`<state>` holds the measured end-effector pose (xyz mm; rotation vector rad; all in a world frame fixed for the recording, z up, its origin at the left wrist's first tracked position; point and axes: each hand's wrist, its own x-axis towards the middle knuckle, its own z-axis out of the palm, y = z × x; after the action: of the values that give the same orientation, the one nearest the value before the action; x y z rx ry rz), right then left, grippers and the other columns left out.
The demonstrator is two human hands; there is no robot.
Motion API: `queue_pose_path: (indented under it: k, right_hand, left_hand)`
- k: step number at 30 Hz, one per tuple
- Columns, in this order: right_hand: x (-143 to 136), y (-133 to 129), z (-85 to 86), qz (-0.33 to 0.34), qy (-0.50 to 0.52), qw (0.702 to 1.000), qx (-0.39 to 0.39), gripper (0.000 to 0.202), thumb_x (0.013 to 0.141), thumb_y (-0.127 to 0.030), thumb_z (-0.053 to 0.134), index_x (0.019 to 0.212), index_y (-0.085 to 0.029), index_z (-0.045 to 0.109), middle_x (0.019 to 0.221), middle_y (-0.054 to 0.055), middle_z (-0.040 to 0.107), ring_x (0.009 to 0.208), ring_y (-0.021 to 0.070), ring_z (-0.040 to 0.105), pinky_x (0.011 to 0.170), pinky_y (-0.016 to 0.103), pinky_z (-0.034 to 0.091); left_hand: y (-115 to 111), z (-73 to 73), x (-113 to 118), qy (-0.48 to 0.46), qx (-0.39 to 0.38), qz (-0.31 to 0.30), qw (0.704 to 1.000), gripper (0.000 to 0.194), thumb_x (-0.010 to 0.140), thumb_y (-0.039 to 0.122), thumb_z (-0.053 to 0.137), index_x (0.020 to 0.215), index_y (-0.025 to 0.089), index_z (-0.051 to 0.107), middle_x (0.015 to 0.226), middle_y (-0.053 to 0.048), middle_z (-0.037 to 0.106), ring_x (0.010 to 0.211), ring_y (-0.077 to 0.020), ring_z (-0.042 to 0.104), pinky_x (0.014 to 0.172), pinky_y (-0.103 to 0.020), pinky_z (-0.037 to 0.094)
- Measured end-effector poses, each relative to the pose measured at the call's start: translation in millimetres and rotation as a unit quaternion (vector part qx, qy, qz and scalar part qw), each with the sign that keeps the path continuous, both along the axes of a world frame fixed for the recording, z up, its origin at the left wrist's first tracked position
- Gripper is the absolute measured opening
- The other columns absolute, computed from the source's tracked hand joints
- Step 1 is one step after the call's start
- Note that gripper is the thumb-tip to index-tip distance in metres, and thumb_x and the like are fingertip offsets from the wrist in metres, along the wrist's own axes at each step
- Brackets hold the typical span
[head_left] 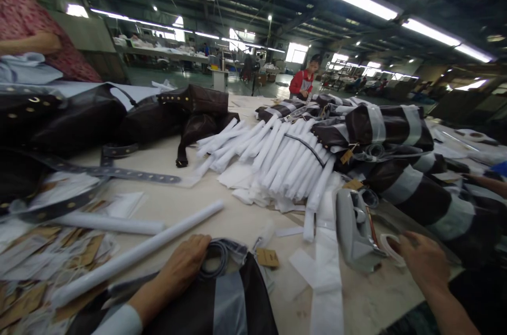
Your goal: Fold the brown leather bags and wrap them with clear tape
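A dark brown leather bag [190, 303] with a grey translucent band lies at the bottom of the head view. My left hand [184, 261] rests on its upper side, its fingers together against a coiled grey strap [214, 258]. A brown tag [268, 257] lies at the bag's right corner. On the right, my right hand [423, 261] has its fingers closed on a white tape roll [392, 249]. Left of that roll stands a grey tape dispenser [354, 234].
Rolled white paper tubes [289, 160] are heaped mid-table. Wrapped bags [412, 192] pile up at right, more dark bags [87, 113] at left. Tags and papers [39, 266] cover the near left. A person in red [303, 83] is beyond the table; another [35, 34] is at far left.
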<state>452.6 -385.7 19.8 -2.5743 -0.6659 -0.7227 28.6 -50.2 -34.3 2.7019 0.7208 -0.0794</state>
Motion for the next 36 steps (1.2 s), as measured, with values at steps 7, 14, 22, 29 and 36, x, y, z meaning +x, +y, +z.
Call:
queue_pose_path:
  k: [7,14,22,29,36]
  right_hand:
    - [-127,123,-16.4,0.320,-0.002,0.902,-0.289,0.017,0.085,-0.015,0.045,0.092,-0.018,0.060,0.096,0.008,0.065,0.091,0.0208,0.058,0.076,0.032,0.042]
    - [-167,169,-54.7,0.325,-0.016,0.866,-0.380,0.024,0.075,0.005,0.043,0.077,-0.013,0.058,0.073,0.010,0.064,0.070,0.0217,0.061,0.062,0.031,0.040]
    - [-154,174,-53.5,0.284,-0.002,0.876,-0.391,0.022,0.082,-0.001,0.042,0.081,-0.015,0.060,0.080,0.010,0.066,0.080,0.0211,0.063,0.065,0.029,0.042]
    - [-161,180,-56.0,0.272,0.027,0.890,-0.366,0.025,0.080,0.000,0.042,0.078,-0.014,0.063,0.081,0.012,0.068,0.080,0.0220,0.063,0.068,0.029,0.042]
    - [-138,180,-43.6,0.235,0.085,0.935,-0.253,0.018,0.077,-0.008,0.048,0.072,-0.017,0.062,0.075,0.007,0.068,0.073,0.0188,0.063,0.066,0.026,0.041]
  left_hand:
    - [-3,7.9,1,0.036,-0.012,0.011,0.999,0.030,0.088,0.011,0.029,0.105,0.015,0.053,0.104,-0.010,0.057,0.098,-0.0238,0.051,0.086,-0.036,0.040]
    - [-5,13.1,2,0.036,-0.011,0.002,0.999,0.026,0.091,0.011,0.028,0.102,0.016,0.052,0.103,-0.009,0.056,0.095,-0.0232,0.050,0.084,-0.035,0.040]
    - [-6,20.0,2,0.048,0.001,-0.009,0.999,0.026,0.092,0.009,0.028,0.101,0.014,0.051,0.101,-0.010,0.056,0.091,-0.0229,0.050,0.081,-0.035,0.041]
    - [-6,17.0,0,0.039,0.010,-0.009,0.999,0.024,0.091,0.009,0.029,0.102,0.014,0.050,0.101,-0.010,0.056,0.092,-0.0239,0.050,0.080,-0.036,0.041]
    - [-5,12.7,0,0.031,0.015,-0.007,0.999,0.023,0.092,0.010,0.029,0.100,0.015,0.050,0.100,-0.010,0.056,0.091,-0.0237,0.050,0.080,-0.035,0.041]
